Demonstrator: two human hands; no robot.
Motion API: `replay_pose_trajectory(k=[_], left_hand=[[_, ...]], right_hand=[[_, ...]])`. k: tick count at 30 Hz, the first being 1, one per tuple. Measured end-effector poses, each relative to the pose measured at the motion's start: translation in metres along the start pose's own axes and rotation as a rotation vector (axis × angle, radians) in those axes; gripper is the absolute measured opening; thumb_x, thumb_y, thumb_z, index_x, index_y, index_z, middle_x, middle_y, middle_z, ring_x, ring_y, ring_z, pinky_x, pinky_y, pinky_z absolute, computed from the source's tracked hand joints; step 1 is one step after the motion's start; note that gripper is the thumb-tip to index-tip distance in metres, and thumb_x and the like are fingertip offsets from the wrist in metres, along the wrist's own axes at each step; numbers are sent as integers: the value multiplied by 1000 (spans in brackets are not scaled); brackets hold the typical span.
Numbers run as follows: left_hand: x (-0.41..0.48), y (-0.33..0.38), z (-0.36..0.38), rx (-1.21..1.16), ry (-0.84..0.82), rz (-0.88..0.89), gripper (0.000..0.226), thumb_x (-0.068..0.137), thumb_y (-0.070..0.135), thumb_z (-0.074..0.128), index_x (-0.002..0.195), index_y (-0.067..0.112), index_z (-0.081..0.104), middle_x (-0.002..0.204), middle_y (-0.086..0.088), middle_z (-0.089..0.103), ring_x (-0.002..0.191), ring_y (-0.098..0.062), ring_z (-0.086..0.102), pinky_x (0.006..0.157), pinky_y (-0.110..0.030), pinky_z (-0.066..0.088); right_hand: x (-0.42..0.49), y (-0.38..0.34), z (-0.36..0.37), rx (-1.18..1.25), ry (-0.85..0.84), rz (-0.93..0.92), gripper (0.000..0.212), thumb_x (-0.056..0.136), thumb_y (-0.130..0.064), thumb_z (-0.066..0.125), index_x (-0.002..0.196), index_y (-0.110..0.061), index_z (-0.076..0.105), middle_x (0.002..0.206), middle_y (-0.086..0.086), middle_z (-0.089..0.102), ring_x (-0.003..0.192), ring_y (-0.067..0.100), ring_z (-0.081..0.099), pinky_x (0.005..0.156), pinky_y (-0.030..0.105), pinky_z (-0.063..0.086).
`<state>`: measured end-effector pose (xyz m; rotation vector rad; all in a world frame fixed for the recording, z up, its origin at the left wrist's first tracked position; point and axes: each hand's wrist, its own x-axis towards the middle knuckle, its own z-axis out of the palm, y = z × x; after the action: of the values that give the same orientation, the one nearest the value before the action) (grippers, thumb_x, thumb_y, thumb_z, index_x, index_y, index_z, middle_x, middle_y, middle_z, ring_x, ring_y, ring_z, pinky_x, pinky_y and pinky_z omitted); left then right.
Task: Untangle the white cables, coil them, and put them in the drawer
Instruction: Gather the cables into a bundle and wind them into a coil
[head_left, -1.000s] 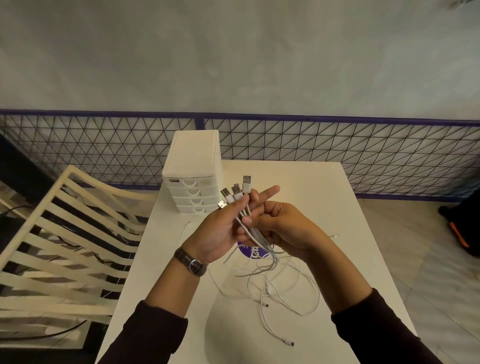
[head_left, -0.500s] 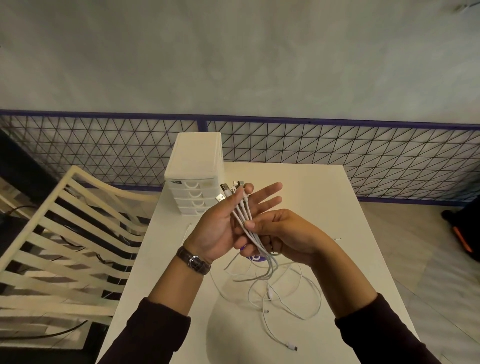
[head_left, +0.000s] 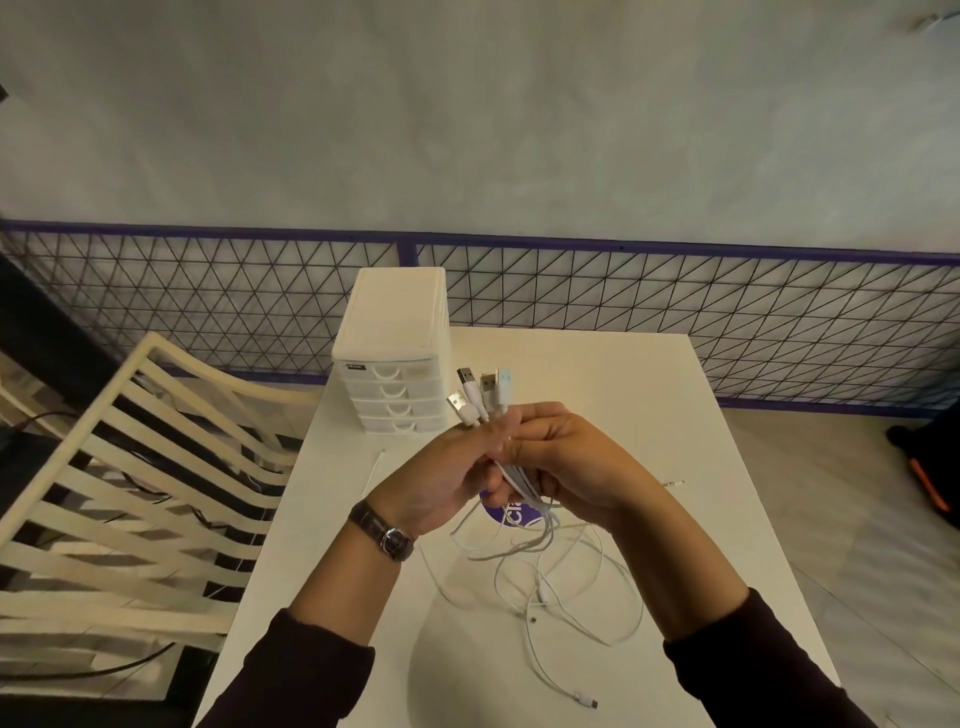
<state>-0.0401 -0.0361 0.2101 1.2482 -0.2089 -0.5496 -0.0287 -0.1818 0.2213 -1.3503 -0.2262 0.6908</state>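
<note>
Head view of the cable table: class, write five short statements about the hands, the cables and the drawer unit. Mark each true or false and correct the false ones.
1. The left hand and the right hand both grip the white cables. True.
2. The USB plugs point back toward the person. False: they stick up and away, toward the drawer unit.
3. All four drawers of the drawer unit are shut. True.
4. The cables lie neatly coiled. False: their free ends sprawl in loose loops on the table.
5. The wristwatch sits on the right wrist. False: it is on the left wrist.
</note>
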Motion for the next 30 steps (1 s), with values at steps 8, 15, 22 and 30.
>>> replay_pose_trajectory(k=[8,15,22,30], left_hand=[[-1,8,-1,336,129,-12,43,93,45,32,117,29,63,111,1,70,98,-5,66,78,-12,49],[-2,1,-1,-170,-51,-28,48,92,49,29,131,32,52,142,11,46,117,-23,24,104,-38,38],[-2,14,-4,-207,8,40,51,94,40,27,134,17,48,135,4,55,115,-16,54,95,-30,46],[7,38,-14,-430,110,-32,49,97,33,29,102,4,69,121,-17,64,111,-29,62,97,-42,46]], right_hand=[[-1,-7,1,-153,45,-26,10,79,-12,66,79,-10,76,77,14,74,74,24,72,75,35,60],[-4,-18,0,-220,-15,13,15,84,-6,63,95,3,69,87,20,72,86,28,71,83,35,57],[-4,-24,-1,-353,-95,27,14,85,-8,64,94,-1,72,84,14,74,83,22,72,80,24,55],[0,-36,4,-362,-52,19,9,82,-13,65,81,-13,73,76,6,75,73,13,71,66,18,52]])
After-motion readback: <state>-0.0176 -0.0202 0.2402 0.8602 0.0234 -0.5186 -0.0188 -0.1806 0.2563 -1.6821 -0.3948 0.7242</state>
